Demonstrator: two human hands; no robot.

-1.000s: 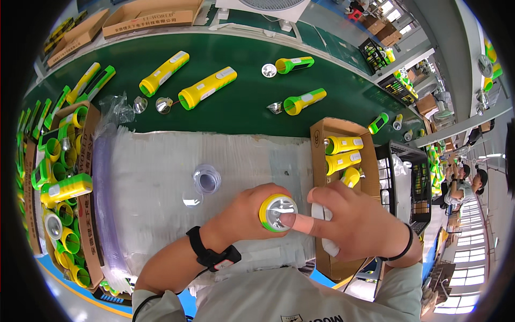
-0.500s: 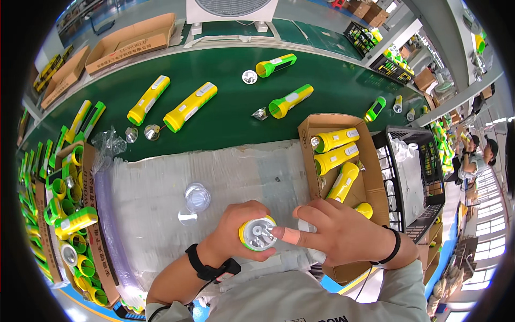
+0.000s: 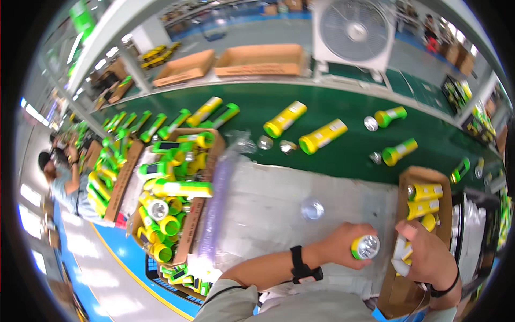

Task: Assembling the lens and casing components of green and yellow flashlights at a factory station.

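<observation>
My left hand [image 3: 348,246] is wrapped round a yellow-green flashlight [image 3: 355,251], its silver reflector facing up. To its right, my right hand [image 3: 424,255] grips a white ring-like part [image 3: 399,256] over the left side of a cardboard box [image 3: 385,292]; yellow shows through the part's opening. Motion blurs its exact shape. The hands are apart. Several yellow flashlights [image 3: 426,191] lie in that box. On the plastic-covered work surface [image 3: 257,214], a small pile of round clear lenses [image 3: 312,209] lies ahead of my left hand.
A full carton [image 3: 189,236] of yellow and green flashlight bodies stands at the left, beside a rolled plastic strip [image 3: 215,209]. Across the green belt [image 3: 343,102] lie several flashlights with loose reflectors [image 3: 288,146]. A black crate [image 3: 472,231] stands at the right.
The view has swung left, bringing the left carton and a seated co-worker into sight. My right fingertip has left the reflector, and the right hand is now over the box's edge.
</observation>
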